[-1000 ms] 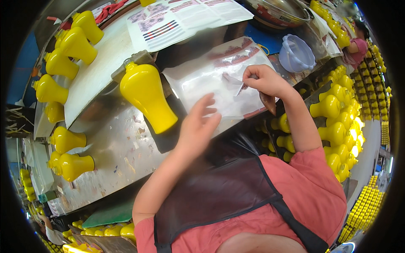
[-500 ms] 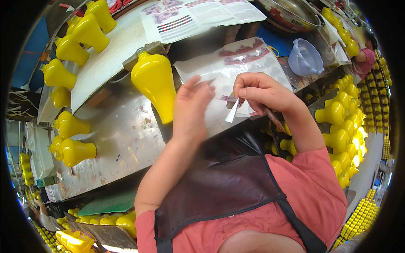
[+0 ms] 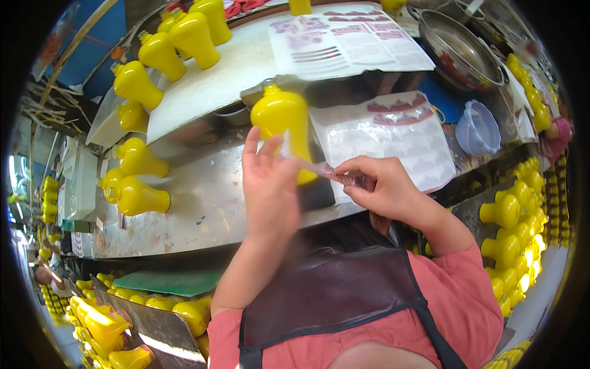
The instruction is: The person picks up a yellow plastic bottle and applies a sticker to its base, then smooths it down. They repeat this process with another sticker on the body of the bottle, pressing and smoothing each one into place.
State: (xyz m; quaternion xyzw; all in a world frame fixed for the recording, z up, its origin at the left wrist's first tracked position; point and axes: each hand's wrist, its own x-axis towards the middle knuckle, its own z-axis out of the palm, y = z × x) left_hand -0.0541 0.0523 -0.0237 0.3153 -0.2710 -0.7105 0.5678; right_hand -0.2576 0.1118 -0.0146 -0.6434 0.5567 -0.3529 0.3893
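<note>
One strip (image 3: 345, 178) between my hands, over the desk (image 3: 203, 184).
My right hand (image 3: 388, 187) pinches its patterned end; my left hand (image 3: 269, 192) has its fingers apart, and blur at the thumb means I cannot tell whether it grips the pale end. Beyond the left hand is a yellow vase (image 3: 279, 112); right of that, a printed sheet (image 3: 381, 144) lies on the desk, with a bucket (image 3: 479, 130) further right.

Bright white light (image 3: 13, 178) is glowing at far left as a long, speckled silver metal workbench (image 3: 184, 206) is stretching before a flat blue panel (image 3: 114, 29), pale-grey floor (image 3: 528, 317) showing at right.
</note>
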